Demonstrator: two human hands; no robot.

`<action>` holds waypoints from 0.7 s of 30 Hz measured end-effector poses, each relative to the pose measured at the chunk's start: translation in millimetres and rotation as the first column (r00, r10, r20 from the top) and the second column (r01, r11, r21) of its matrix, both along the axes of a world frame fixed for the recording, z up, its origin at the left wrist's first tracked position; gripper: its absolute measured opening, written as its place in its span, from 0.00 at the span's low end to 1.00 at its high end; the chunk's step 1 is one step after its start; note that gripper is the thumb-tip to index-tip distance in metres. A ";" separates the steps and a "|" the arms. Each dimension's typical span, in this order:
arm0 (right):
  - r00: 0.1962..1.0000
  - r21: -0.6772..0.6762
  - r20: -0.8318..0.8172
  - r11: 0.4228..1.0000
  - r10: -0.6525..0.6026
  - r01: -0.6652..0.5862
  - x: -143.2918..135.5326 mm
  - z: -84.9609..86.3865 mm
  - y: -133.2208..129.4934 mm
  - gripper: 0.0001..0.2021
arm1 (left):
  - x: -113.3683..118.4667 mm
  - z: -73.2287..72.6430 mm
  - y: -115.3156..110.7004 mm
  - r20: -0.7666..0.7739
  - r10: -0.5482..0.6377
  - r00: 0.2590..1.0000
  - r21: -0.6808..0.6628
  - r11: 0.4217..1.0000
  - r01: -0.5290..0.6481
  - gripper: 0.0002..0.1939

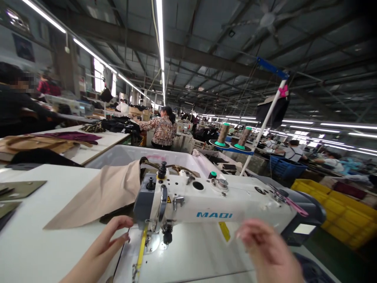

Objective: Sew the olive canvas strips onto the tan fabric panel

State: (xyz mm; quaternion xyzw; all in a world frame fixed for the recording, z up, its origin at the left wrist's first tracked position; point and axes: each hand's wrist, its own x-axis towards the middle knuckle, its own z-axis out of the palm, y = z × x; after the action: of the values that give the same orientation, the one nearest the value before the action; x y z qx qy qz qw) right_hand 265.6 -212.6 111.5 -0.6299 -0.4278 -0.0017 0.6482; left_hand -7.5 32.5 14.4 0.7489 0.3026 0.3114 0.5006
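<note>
Left hand: the left hand (101, 247) rests low on the white table (32, 243), fingers loosely spread and slightly curled, holding nothing; its fingertips (125, 224) lie just beside the needle end of the sewing machine (212, 206).
Right hand: the right hand (265, 245) hovers in front of the machine arm, blurred; fingers appear partly curled, and whether anything is pinched between them cannot be told.
Sewing machine: a white, smooth, enamelled body with a grey end cover, lying between and just beyond both hands; blue lettering on its front face; knobs and round holes along its flat top.
Tan fabric: a matte beige fabric piece (100, 196) with straight cut edges, draped from beyond the left hand down onto the table, its lower edge just above the left fingertips.
Yellow tape: a narrow yellow strip (141, 251) running down the machine bed, just right of the left hand.
Open room: bare white table surface extends left of the left hand; the pale machine bed between the two hands is uncovered.
Table edge: the near right corner falls away beside the right hand, towards the yellow crates (344, 212) on the floor.
Thread stand: two cone spools (224, 135) on a blue tray, well beyond the right hand, beside a slanted white pole (265, 125).
Bin: a white, smooth-walled tub (118, 155) behind the machine.
Co-worker: a seated person in a patterned top (163, 131), far beyond both hands.
</note>
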 end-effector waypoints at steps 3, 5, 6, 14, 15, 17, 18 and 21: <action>0.887 0.188 -0.276 0.884 -0.370 0.428 62.2 14.7 -13.6 0.32 | 8.3 -17.0 4.2 -0.004 0.084 0.996 0.049 0.995 -0.083 0.17; 0.830 0.175 -0.434 0.871 -0.351 0.459 83.7 12.6 -13.3 0.38 | 14.7 -23.4 2.8 0.012 0.099 0.995 0.090 0.991 -0.100 0.16; 0.816 0.159 -0.474 0.879 -0.330 0.448 88.5 10.2 -11.7 0.39 | 16.8 -23.5 1.6 0.015 0.094 0.995 0.118 0.988 -0.095 0.15; 0.809 0.167 -0.426 0.844 -0.404 0.509 80.8 23.1 5.2 0.38 | 7.2 2.1 -2.6 -0.151 0.043 0.988 0.210 0.978 -0.011 0.12; 0.803 0.139 -0.412 0.841 -0.431 0.523 81.0 27.2 6.2 0.38 | 5.1 1.1 -0.4 -0.167 0.050 0.985 0.227 0.974 -0.011 0.12; 0.794 0.068 -0.383 0.843 -0.472 0.534 84.0 34.2 6.3 0.40 | 1.2 -4.0 5.9 -0.173 0.062 0.983 0.271 0.963 -0.013 0.12; 0.792 0.026 -0.368 0.846 -0.488 0.533 86.7 36.7 5.3 0.40 | -0.5 -7.1 9.3 -0.169 0.067 0.983 0.291 0.957 -0.015 0.13; 0.785 -0.083 -0.276 0.828 -0.554 0.555 96.0 39.2 0.1 0.38 | 0.7 -13.5 14.3 -0.120 0.073 0.990 0.264 0.964 -0.039 0.15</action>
State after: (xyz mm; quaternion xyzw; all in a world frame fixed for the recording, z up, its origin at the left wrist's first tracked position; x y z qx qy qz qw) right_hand 361.6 -212.4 150.6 -0.7201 -0.1250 -0.1007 0.6751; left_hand -6.8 46.7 1.0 0.8179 0.3119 0.3135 0.3682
